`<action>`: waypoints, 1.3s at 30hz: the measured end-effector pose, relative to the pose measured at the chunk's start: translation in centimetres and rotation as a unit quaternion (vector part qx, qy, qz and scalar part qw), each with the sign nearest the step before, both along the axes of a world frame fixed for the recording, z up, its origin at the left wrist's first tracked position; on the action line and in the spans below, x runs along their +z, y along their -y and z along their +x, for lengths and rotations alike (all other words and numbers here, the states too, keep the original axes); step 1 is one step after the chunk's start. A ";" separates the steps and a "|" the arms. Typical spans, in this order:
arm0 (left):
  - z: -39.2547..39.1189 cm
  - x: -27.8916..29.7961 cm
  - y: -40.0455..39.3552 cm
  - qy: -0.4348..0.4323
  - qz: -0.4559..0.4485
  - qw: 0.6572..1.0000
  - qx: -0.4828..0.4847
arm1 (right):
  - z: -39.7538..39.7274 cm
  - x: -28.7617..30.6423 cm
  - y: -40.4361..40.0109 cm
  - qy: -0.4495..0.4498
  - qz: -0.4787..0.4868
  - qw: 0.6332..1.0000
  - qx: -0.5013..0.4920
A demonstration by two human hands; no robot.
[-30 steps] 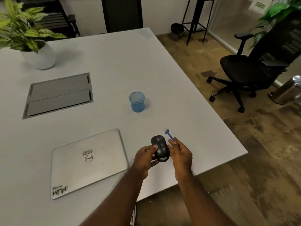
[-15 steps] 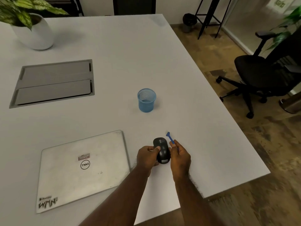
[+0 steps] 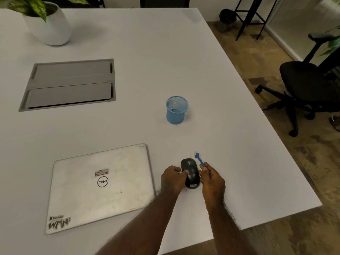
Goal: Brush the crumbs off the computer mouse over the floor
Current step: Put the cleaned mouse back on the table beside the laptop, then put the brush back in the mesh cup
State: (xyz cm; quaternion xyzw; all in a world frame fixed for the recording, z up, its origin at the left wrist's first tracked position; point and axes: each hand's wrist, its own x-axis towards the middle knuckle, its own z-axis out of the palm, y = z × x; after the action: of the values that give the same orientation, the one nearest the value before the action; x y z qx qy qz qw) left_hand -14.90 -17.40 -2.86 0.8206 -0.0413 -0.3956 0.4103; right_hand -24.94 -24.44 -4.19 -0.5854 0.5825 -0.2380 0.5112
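A black computer mouse (image 3: 190, 173) is over the white table (image 3: 165, 52) near its front edge, just right of the laptop. My left hand (image 3: 173, 179) grips the mouse's left side with thumb and fingers. My right hand (image 3: 211, 181) touches the mouse's right side and holds a small blue brush (image 3: 199, 159), whose head points away from me past the mouse. Whether the mouse rests on the table or hovers just above it I cannot tell. No crumbs can be made out.
A closed silver laptop (image 3: 99, 184) lies at the left. A blue mesh cup (image 3: 176, 109) stands beyond the mouse. A grey cable hatch (image 3: 70, 83) and a potted plant (image 3: 47, 21) sit farther back. The wooden floor (image 3: 303, 181) and a black office chair (image 3: 309, 83) are at the right.
The view has tilted and shifted left, so the table fills more of it. Both hands keep the same hold on the mouse and the brush, still over the table.
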 end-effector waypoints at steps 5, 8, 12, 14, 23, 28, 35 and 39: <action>0.7 0.8 -1.5 0.037 -0.027 0.999 0.012 | -1.0 0.7 1.1 0.002 -0.013 1.000 -0.010; 2.2 1.4 -3.8 0.151 -0.039 0.988 -0.014 | -0.8 2.5 1.9 -0.003 -0.049 0.999 0.000; 6.1 2.2 -7.3 0.300 -0.013 0.953 -0.048 | 1.7 5.9 3.9 -0.032 -0.123 0.991 0.029; 8.2 2.5 -9.2 0.371 0.041 0.924 -0.083 | 3.8 7.7 5.1 -0.026 -0.151 0.987 0.051; 14.4 1.3 -14.9 0.422 0.253 0.832 -0.256 | 14.3 11.9 7.7 -0.040 -0.234 0.963 0.131; 15.6 0.6 -15.6 0.404 0.247 0.834 -0.283 | 17.6 11.4 8.7 -0.128 -0.258 0.944 0.160; 16.3 0.5 -16.0 0.396 0.240 0.839 -0.286 | 20.0 9.6 8.3 -0.255 -0.238 0.913 0.210; 16.6 0.9 -16.3 0.404 0.236 0.837 -0.283 | 19.8 9.5 7.3 -0.291 -0.255 0.898 0.208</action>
State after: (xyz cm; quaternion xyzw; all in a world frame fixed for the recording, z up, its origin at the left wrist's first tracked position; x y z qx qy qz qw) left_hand 1.71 -1.09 -2.00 0.9319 -0.3394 -0.1258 0.0212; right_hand -5.10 -31.72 5.36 -0.8468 0.4894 -0.0859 0.1897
